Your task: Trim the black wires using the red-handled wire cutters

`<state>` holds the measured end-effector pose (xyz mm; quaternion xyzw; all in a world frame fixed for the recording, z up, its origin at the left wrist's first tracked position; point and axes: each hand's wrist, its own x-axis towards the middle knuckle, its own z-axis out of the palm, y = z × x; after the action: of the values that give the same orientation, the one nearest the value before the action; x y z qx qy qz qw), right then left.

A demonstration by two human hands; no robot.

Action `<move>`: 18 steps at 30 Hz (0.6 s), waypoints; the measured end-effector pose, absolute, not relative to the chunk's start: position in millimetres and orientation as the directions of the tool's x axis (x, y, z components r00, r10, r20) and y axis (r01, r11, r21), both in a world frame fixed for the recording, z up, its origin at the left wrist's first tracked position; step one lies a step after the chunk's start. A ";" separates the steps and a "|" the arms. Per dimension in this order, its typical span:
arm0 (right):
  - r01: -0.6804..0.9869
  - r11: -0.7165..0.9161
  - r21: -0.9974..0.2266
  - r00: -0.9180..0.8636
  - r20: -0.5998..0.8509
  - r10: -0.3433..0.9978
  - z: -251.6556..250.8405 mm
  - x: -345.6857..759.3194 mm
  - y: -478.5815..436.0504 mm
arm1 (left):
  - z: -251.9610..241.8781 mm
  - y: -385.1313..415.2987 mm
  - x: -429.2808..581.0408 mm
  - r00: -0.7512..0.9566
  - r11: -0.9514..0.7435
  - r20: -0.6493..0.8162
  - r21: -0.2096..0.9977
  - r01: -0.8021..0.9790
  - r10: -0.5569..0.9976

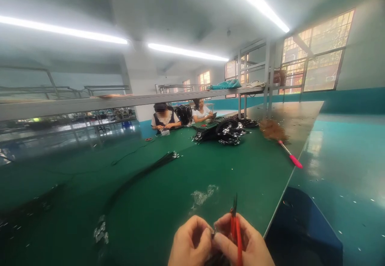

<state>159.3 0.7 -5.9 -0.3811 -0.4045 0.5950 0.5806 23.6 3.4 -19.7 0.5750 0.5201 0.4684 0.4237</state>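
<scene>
My left hand [191, 240] is closed in a pinch at the front edge of the view, fingertips against a tiny dark and silvery piece [213, 232] too small to name. My right hand [242, 240] meets it there, thumb and forefinger at the same piece. Tucked in my right hand is a pair of red-handled scissors [233, 222], dark pointed blades upward. Something dark shows below both hands, mostly hidden. Beyond them, a heap of small clear plastic bits [203, 196] lies on the green table [168, 214].
A black cable bundle [141, 172] curves along the left, with clear pieces [101, 230] at its near end. Farther off lie coiled black cables [224, 131] and a brown duster [290, 154]. Two people sit across the table. A metal shelf [168, 97] spans overhead; a blue seat [303, 226] stands right.
</scene>
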 end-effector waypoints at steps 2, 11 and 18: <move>-0.270 0.053 -0.961 -0.015 0.060 0.998 0.5 161.5 -0.6 | -15.9 1.1 23.5 0.018 -0.081 0.080 0.971 0.224 0.997; -0.501 -0.136 -0.855 -0.170 -0.057 0.984 -3.3 167.9 5.6 | 5.2 -4.8 23.0 0.092 -0.019 0.012 0.997 0.072 0.996; -0.488 -0.093 -0.868 -0.121 -0.038 0.992 -11.6 161.5 6.6 | 1.7 -13.4 25.4 0.041 -0.190 0.188 0.914 0.360 0.981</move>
<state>161.5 6.6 -11.6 -0.3454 -0.3651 0.6535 0.5660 25.4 -13.4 1.7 0.6307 0.5316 0.4438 0.3501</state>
